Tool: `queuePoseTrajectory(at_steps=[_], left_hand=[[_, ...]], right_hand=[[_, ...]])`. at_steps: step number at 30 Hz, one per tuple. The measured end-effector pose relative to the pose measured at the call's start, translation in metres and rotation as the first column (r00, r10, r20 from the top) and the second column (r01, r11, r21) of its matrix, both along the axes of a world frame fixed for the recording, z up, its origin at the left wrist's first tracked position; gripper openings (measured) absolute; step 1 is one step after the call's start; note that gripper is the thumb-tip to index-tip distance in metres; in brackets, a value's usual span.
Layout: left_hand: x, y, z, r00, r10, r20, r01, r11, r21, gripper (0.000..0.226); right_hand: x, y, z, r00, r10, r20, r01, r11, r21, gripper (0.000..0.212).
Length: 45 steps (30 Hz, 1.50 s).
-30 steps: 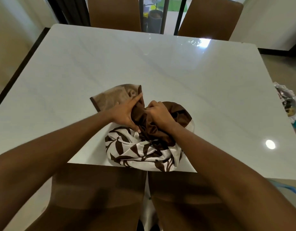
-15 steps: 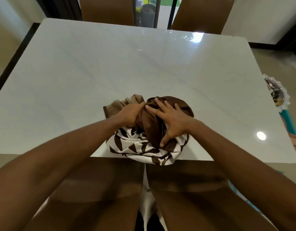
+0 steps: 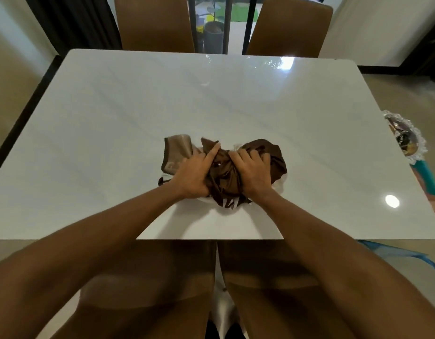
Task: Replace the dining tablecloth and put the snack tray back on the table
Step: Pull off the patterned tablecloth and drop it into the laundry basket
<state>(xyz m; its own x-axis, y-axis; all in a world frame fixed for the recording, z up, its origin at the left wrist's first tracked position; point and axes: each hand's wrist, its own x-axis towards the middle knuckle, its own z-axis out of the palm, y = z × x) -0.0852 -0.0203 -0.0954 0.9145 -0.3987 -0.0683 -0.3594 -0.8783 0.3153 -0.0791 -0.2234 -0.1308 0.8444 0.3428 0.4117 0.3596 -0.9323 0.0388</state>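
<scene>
A bunched-up tablecloth [image 3: 272,155], brown with a white leaf-patterned part, lies on the bare white marble table [image 3: 113,123] a little in from the near edge. My left hand [image 3: 195,173] grips its left side, index finger stretched over the folds. My right hand [image 3: 253,172] clutches the brown fabric beside it. A tan corner of the cloth sticks out to the left. The snack tray [image 3: 407,138], with a lacy silver rim and wrapped snacks, shows partly beyond the table's right edge, on a teal support.
Two brown chairs [image 3: 154,23] stand at the table's far side, and two more chair backs [image 3: 148,289] are tucked in below my arms. A dark curtain and a glass door are behind the table. Tiled floor lies to the right.
The bundle has moved farther onto the table and looks more compact. My right hand went from lying flat on it to clutching it. The white patterned part is mostly covered.
</scene>
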Motion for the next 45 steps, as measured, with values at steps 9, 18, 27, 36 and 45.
queuePoseTrajectory(at_steps=[9,18,27,36,45], left_hand=[[0.049,-0.005,0.047,0.934,0.019,-0.357,0.107,0.938,0.329,0.125],[0.021,-0.006,-0.029,0.958,0.045,-0.283,-0.002,0.988,0.153,0.144],[-0.005,-0.013,-0.043,0.984,0.056,-0.167,-0.044,0.996,0.075,0.111],[-0.038,-0.02,-0.031,0.982,-0.016,-0.19,0.025,0.999,0.047,0.149],[-0.076,-0.096,-0.028,0.979,0.041,-0.201,-0.044,0.999,-0.008,0.104]], right_hand=[[-0.024,0.002,0.0,0.987,-0.036,-0.155,0.009,0.985,-0.175,0.066],[0.009,-0.028,0.057,0.788,0.181,-0.588,-0.346,0.921,-0.18,0.099],[0.029,-0.021,0.043,0.481,0.01,-0.877,-0.269,0.953,-0.137,0.153],[-0.019,-0.038,0.014,0.738,0.095,-0.668,-0.186,0.98,-0.066,0.118],[-0.081,-0.118,0.005,0.792,0.176,-0.585,-0.077,0.979,0.19,0.087]])
